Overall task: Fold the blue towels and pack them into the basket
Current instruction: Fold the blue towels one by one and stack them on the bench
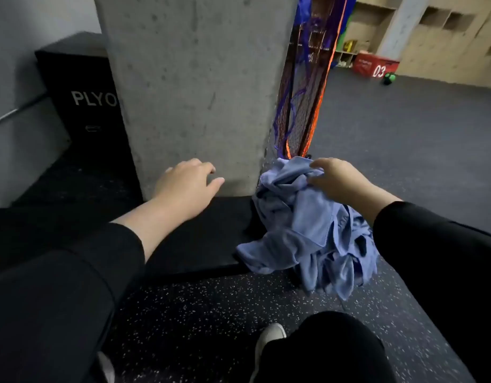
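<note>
A crumpled heap of blue towels (308, 230) spills over the right end of a low black mat (205, 239) and hangs down toward the speckled floor. My right hand (335, 178) grips the top of the heap, fingers curled into the cloth. My left hand (186, 186) hovers over the mat in front of a concrete pillar, fingers loosely bent and holding nothing. Dark gaps show under the towels, so whatever holds them is hidden; no basket is plainly visible.
A wide concrete pillar (194, 87) stands right behind the mat. A black plyo box (81, 89) sits at the left by the wall. Orange and purple netting (305, 92) hangs beside the pillar. Open grey floor stretches right, with a red box (375, 64) far off.
</note>
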Available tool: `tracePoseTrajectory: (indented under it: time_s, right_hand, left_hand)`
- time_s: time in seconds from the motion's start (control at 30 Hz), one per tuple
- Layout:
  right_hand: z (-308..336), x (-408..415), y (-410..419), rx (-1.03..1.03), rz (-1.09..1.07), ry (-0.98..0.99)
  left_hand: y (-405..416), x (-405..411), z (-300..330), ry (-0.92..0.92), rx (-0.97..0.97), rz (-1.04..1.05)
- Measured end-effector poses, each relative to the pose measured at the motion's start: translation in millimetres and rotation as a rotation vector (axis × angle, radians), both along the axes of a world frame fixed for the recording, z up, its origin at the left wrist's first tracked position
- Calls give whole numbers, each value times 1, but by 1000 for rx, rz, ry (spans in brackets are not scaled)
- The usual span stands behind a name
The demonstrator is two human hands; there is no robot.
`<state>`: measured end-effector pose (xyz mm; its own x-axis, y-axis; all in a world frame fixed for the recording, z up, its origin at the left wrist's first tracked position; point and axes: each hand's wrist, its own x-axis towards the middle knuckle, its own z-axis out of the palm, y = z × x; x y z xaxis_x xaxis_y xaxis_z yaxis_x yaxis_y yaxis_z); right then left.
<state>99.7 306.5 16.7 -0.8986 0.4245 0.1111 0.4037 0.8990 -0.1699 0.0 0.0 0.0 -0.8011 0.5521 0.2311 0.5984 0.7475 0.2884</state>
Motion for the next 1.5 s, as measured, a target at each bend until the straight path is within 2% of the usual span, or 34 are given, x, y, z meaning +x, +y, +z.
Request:
tracePoseTrajectory:
  time_s: [0.33, 0.5, 0.6, 0.83, 1.07, 1.2, 1.37, 1.5]
  right_hand:
    - [-32, -85, 22, 179, -101, -97]
    - [-35, -97, 22, 186, -77, 28]
    - [-19, -97, 18, 125, -111, 142]
    - [60, -107, -24, -68, -38, 463]
    - [120, -126, -95, -459, 80, 606]
    - [129, -138, -140, -866, 233, 684]
    - [87, -153, -190, -672, 231, 606]
    - [17, -149, -224, -695, 285, 453]
  left_hand:
    - [14, -52, -92, -200, 120, -10]
    - [43, -49, -88, -261, 203, -98]
    - [51, -42, -87, -284, 237, -122]
    - [46, -34, -74, -365, 482, -150]
    - [22, -36, -56, -465, 730, -124]
    - [2, -36, -41, -496, 880, -125]
    - [-31, -43, -37, -583, 1012, -76]
    - [-56, -47, -46, -667, 1002, -4]
